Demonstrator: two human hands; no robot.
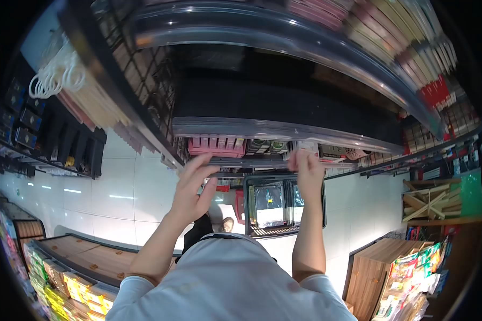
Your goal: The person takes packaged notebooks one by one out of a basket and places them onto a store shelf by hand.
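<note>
Under the clear front strip [273, 129] of a dark shelf board [284, 99], facing a lower shelf [238, 161] stocked with pink boxes [217, 145] toward the left, dark boxes [266, 146] with green marks in the middle, and pale goods [308, 145] farther right. Holding the left hand [190, 192] open near the pink boxes, spreading its fingers and gripping nothing visible. Holding the right hand [308, 170] in front of the pale goods, bending its blurred fingers; being unable to tell whether gripping or touching anything there. Standing close to a black crate [246, 203], looking down into it between the forearms and seeing clear-wrapped packs [269, 199] inside. Wearing a pale shirt [241, 283]. Viewing rows of booklets [401, 32] above the board at upper right, and white loops [56, 80] at upper left. Looking out across pale floor tiles [112, 187] to crossed wooden slats [436, 202] beside a green panel [471, 195] at far right, and to a wood-topped unit [85, 257] at lower left.
</note>
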